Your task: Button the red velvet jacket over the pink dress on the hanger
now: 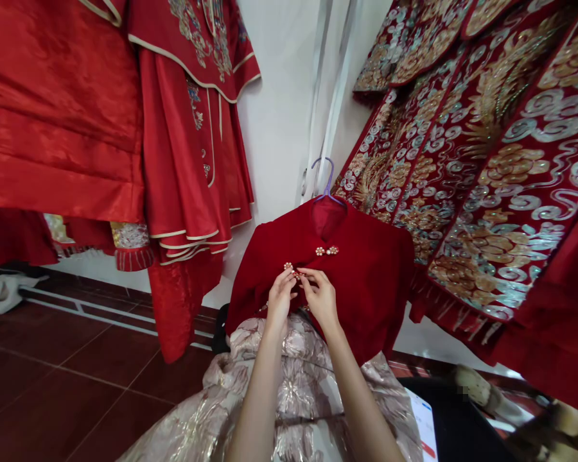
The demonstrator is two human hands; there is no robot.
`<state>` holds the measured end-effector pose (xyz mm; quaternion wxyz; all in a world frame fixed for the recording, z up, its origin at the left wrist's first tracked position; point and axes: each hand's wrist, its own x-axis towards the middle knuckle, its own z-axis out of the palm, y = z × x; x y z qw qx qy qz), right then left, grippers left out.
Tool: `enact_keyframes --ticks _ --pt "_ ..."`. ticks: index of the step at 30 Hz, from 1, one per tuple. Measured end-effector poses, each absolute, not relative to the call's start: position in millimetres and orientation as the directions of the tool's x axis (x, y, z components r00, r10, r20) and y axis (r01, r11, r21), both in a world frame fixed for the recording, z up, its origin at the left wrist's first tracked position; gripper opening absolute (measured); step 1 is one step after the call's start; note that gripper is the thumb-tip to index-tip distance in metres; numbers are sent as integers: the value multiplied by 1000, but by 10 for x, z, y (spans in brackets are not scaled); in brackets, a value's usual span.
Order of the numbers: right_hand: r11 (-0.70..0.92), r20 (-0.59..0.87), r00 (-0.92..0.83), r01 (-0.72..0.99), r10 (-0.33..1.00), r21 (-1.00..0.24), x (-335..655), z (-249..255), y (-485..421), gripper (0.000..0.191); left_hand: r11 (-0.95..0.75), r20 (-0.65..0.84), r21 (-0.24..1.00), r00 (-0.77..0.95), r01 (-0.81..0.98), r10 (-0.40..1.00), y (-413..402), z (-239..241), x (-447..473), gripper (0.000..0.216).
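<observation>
A dark red jacket [370, 276] with long sleeves hangs on a purple hanger [326, 183], its front toward me. Near its collar an upper beaded button [327, 251] joins the two front edges. Lower down, my left hand [280, 295] and my right hand [321, 296] meet at the front opening. Fingertips of both are closed on a second beaded button [297, 274], partly covered by the fingers. One flower-shaped beaded end [288, 265] shows just above my left fingertips. Whether the two halves of this button are joined I cannot tell.
Pale shiny patterned fabric [289, 385] lies under my forearms. Red garments [183, 141] hang at left, and heavily embroidered ones [486, 167] at right. A phone [421, 420] lies at lower right. White shoes [4, 292] stand near a white metal rack [101, 313].
</observation>
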<state>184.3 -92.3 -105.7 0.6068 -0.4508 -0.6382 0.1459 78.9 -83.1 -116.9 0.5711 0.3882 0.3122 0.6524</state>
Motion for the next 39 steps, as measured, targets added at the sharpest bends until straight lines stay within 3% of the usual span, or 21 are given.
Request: enact_keyframes --ticks 9,16,24,32,39 --pt "553 702 145 514 697 -656 1792 -1033 -889 30 -276 261 898 -89 -342 961 -831 -1151 760 29" --pt "580 719 145 493 680 -648 1758 -1038 -920 28 -419 375 877 -210 -234 903 -798 -1187 847 24" --pt "561 716 188 502 672 -658 1746 -1076 -912 28 -457 432 889 -273 -30 859 -708 -1234 864 18" --pt "548 714 212 509 667 -664 1743 -1100 -875 28 -496 529 847 -211 192 822 -726 -1098 730 10" --pt "545 717 232 512 657 -664 1713 -1125 -849 29 -524 539 818 2 237 842 -651 -968 559 12"
